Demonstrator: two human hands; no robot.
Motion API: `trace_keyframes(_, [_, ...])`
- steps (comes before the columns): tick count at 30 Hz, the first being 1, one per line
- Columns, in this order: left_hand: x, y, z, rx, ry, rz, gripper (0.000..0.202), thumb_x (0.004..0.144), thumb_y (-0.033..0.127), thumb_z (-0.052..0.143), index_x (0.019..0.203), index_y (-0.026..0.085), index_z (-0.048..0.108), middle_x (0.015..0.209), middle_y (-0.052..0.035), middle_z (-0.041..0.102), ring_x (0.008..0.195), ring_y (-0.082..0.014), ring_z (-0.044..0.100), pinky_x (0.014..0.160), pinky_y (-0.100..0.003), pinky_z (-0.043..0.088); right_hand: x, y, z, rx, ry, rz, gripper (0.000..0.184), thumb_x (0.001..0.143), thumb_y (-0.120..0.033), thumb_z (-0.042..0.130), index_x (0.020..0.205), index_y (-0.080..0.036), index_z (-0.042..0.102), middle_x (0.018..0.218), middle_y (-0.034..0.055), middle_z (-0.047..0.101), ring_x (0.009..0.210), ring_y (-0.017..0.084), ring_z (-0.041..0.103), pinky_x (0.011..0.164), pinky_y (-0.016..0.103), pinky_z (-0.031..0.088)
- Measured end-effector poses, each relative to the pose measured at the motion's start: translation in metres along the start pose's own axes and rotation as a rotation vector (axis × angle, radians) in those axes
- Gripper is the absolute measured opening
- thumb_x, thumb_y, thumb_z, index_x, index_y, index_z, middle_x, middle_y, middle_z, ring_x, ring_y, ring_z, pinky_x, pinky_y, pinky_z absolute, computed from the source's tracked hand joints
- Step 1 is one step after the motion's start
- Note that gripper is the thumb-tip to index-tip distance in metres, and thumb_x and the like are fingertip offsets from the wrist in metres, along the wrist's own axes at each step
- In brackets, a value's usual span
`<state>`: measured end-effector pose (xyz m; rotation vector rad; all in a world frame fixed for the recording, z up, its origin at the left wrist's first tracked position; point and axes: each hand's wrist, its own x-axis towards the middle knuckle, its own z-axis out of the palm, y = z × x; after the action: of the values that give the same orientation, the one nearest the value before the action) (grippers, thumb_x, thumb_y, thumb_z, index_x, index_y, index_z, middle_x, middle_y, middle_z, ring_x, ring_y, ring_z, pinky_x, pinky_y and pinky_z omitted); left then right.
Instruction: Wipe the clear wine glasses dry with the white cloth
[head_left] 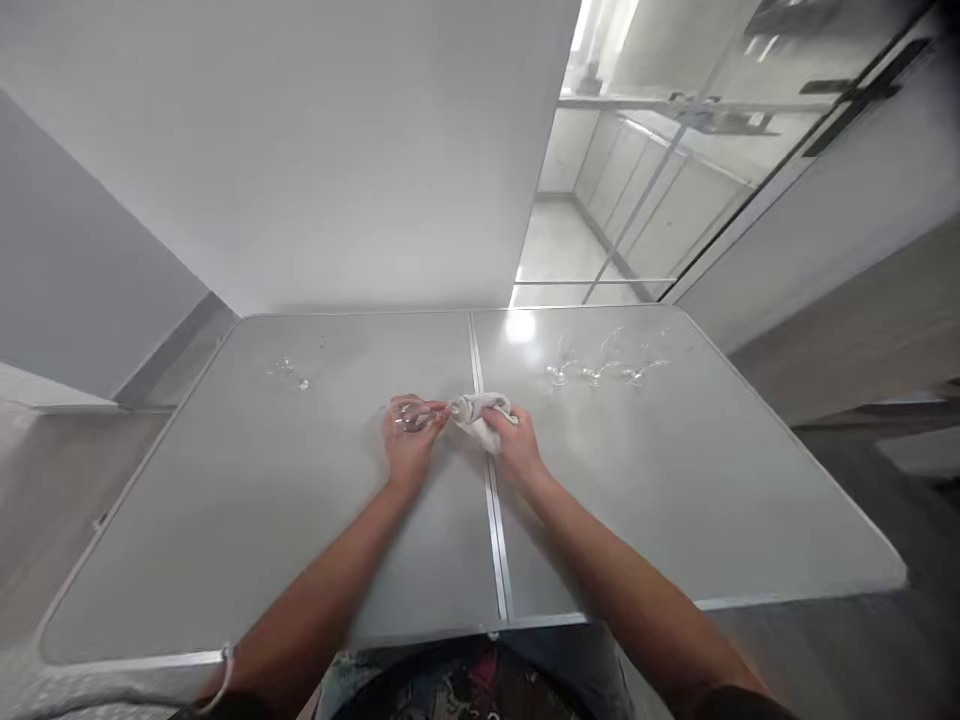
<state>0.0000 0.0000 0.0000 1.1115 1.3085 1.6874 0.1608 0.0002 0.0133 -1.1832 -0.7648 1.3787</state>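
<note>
A clear glass (pixel 411 416) is gripped by the left hand (pixel 409 440); a white cloth (pixel 480 415) is clutched by the right hand (pixel 516 443), above the desk (pixel 300 500).

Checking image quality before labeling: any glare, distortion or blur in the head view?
Head view: a bright glare spot on the table near its far edge; wide-angle bending bows the table's edges; the clear glass in the left hand and the glasses at far right nearly vanish against the grey top; corners go soft.
</note>
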Motion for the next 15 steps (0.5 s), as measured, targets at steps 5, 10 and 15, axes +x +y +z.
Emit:
trace_keyframes(5, [-0.0039, 0.0043, 0.0061, -0.022, -0.063, 0.001, 0.041, 0.07, 0.034, 0.088, 0.093, 0.02, 0.057, 0.087, -0.0021, 0.072, 0.084, -0.0185, 0.074, 0.078, -0.032, 0.061, 0.0003, 0.0019, 0.0062, 0.085, -0.013, 0.044, 0.032, 0.072, -0.044, 0.077, 0.086, -0.015, 0.072, 0.075, 0.0009, 0.067, 0.069, 0.016, 0.058, 0.066, 0.026, 0.044])
trace_keyframes(10, [-0.0006, 0.0055, 0.0062, -0.038, 0.025, 0.03, 0.04, 0.071, 0.033, 0.086, 0.092, 0.021, 0.053, 0.085, -0.002, 0.073, 0.086, -0.018, 0.073, 0.08, -0.031, 0.059, -0.0013, 0.0021, 0.0057, 0.023, -0.016, 0.042, 0.035, 0.074, -0.049, 0.076, 0.08, -0.015, 0.07, 0.072, 0.0007, 0.065, 0.066, 0.015, 0.056, 0.062, 0.025, 0.042])
trace_keyframes(15, [-0.0041, 0.0098, 0.0093, -0.034, -0.088, -0.008, 0.043, 0.071, 0.034, 0.087, 0.094, 0.022, 0.052, 0.085, -0.0021, 0.074, 0.085, -0.0195, 0.074, 0.077, -0.032, 0.059, 0.0001, -0.0026, 0.0021, -0.03, -0.034, 0.02, 0.042, 0.076, -0.055, 0.071, 0.089, -0.015, 0.072, 0.078, 0.0032, 0.069, 0.069, 0.017, 0.06, 0.065, 0.027, 0.044])
